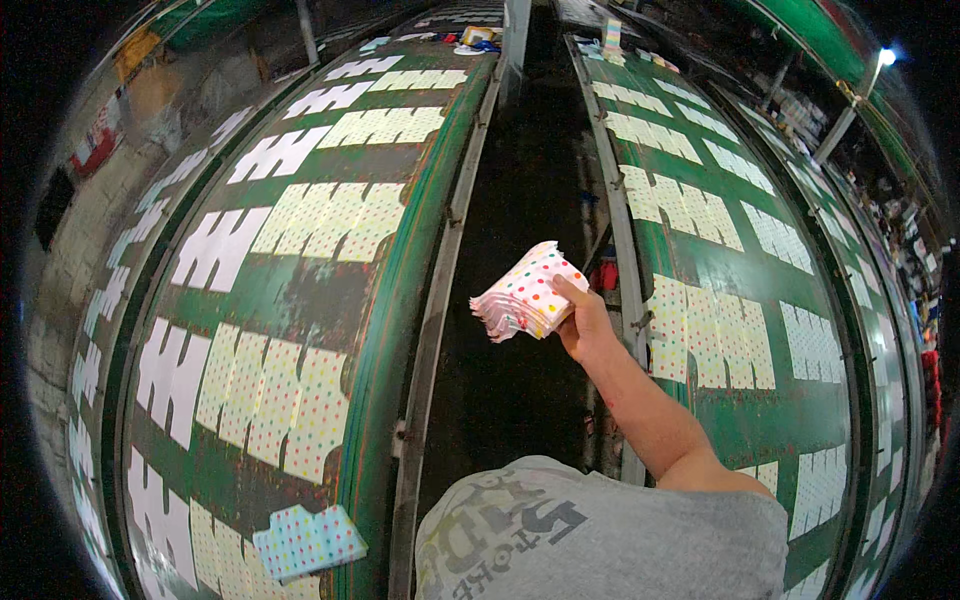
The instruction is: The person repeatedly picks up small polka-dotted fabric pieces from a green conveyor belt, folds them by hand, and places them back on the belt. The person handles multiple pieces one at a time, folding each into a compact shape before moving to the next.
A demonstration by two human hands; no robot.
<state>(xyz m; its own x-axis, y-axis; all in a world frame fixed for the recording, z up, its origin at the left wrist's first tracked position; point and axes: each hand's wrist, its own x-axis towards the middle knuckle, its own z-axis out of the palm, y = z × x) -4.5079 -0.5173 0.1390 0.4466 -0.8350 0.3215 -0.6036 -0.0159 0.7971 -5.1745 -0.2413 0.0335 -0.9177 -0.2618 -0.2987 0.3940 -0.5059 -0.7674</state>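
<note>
My right hand [583, 319] grips a layered stack of white fabric pieces [525, 289] with multicoloured polka dots. The thumb presses on top, and the fingers are hidden beneath. The stack hangs over the dark aisle [517, 397] between two long green tables, its loose ends fanning out to the left. My left hand is out of view. At lower left, a light blue dotted stack of cut pieces [311, 541] lies near the inner edge of the left table [300, 289], partly over cream dotted pieces [276, 401] laid out flat in a row.
Plain white cut pieces [174, 384] lie along the left table. The right table [731, 416] carries more dotted pieces [709, 330]. Metal rails [450, 262] edge the aisle, and a post [515, 45] stands at its far end. Assorted items [480, 39] sit at the left table's far end.
</note>
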